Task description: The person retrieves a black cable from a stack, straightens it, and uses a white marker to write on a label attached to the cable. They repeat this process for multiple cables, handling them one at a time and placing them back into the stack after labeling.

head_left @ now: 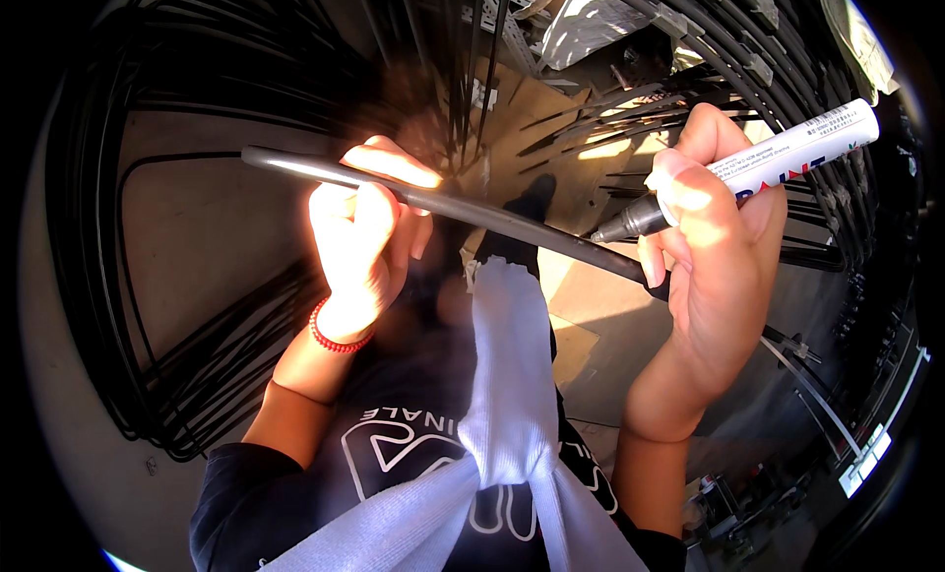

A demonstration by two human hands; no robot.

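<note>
A black tube slants across in front of me, its left end higher than its right. My left hand is closed around it near the left end, with a red bead bracelet on the wrist. In my right hand I grip a white marker pen like a pencil. The marker's dark tip points left and rests at or just above the tube's surface. Fingers of the right hand also sit beside the tube's right end, which is partly hidden by them.
Bundles of bent black tubes hang on the left, and more curved black tubes arch at the upper right. Brown cardboard lies on the floor below. A pale knotted cloth hangs over my dark shirt.
</note>
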